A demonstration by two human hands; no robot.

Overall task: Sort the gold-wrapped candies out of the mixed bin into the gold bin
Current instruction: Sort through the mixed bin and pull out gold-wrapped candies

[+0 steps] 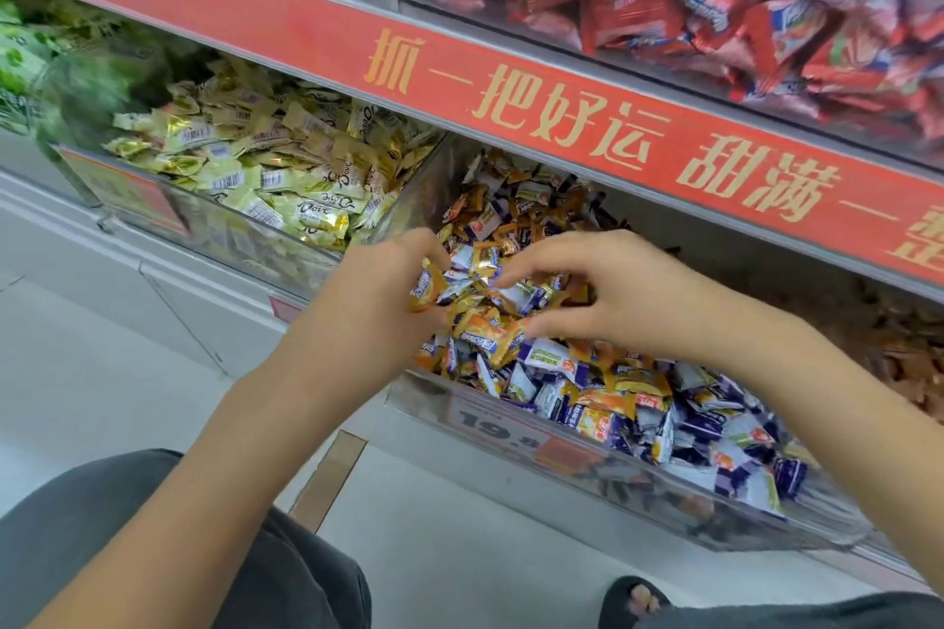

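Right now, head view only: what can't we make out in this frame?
- Left hand: fingers curl round orange-gold candies; its own palm hides how many.
- Right hand: fingertips are buried in the mixed bin; a pinch cannot be told.
- Gold bin: its left end is blurred by motion.
- Price tag: glare; only "19" reads.
- Red packets, upper shelf: print blurred, cut by the frame edge.
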